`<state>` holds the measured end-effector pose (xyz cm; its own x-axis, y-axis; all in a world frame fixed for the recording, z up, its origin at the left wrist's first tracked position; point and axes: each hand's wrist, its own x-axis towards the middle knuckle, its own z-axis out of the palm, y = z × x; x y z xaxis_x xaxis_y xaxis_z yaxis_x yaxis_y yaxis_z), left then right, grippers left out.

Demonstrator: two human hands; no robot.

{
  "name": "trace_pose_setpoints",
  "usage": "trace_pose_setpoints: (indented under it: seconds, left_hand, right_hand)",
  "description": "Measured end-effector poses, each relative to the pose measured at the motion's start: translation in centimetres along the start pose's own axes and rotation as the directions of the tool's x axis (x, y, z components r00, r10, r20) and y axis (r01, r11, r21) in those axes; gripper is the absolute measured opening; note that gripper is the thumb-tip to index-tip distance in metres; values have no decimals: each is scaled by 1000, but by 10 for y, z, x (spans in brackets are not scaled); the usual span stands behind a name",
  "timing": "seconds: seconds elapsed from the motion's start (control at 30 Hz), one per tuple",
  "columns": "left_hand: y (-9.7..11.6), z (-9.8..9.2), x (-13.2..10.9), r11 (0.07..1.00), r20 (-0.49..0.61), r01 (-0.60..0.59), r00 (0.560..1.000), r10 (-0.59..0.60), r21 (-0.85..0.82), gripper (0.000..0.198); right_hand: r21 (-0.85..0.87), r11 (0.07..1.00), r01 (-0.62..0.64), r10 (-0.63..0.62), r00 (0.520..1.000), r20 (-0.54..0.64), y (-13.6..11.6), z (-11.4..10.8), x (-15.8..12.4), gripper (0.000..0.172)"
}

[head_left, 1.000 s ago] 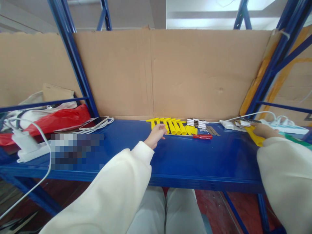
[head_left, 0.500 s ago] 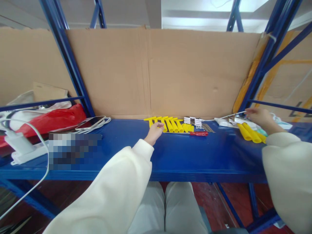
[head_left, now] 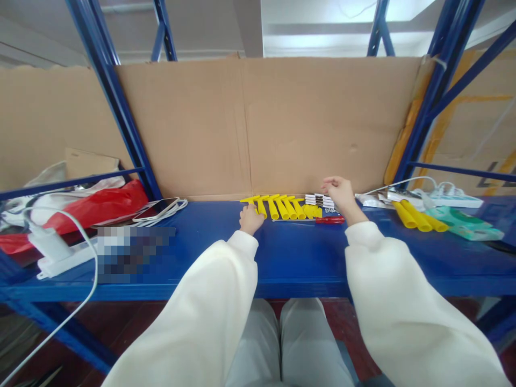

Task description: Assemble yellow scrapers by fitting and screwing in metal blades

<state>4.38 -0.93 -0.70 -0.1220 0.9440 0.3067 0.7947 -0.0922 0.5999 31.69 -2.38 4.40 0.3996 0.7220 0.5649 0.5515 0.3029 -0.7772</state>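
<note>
My left hand is at the left end of a row of yellow T-shaped plastic pieces, its fingers curled around the leftmost one. That piece is partly covered by the hand. My right hand hovers with bent, parted fingers above the table, and I see nothing in it. Close below and left of it are a stack of white-and-dark small blocks and small flat yellow pieces. A red-handled screwdriver lies along the front of the row, its shaft pointing left.
Yellow tubes and a green-and-white packet lie to the right, near a white power strip. On the left are a red bag, white cables and a plugged-in adapter. A cardboard panel stands behind the blue tabletop.
My right hand has moved left from beside the yellow tubes to above the white-and-dark blocks. My left hand has shifted slightly left onto the leftmost yellow piece. The view has shifted slightly.
</note>
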Motion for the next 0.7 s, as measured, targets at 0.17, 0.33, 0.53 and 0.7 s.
trace_pose_setpoints:
  seconds: [0.17, 0.33, 0.53, 0.7]
  left_hand:
    - [-1, -3, 2, 998, 50, 38, 998, -41, 54, 35]
    - [-6, -4, 4, 993, 73, 37, 996, -45, 110, 36]
    - [-8, -8, 2, 999, 41, 36, 998, -38, 37, 27]
    - [-5, -10, 7, 955, 42, 200, 980, -196, -218, 39]
  right_hand:
    - [-298, 938, 177, -109, 967, 231, 20, 13, -24, 24]
    - [-324, 911, 255, -140, 930, 339, 24, 16, -34, 25]
    - [-291, 922, 256, -134, 915, 380, 24, 17, -36, 26]
    - [-285, 928, 238, -117, 917, 382, 27, 17, -36, 26]
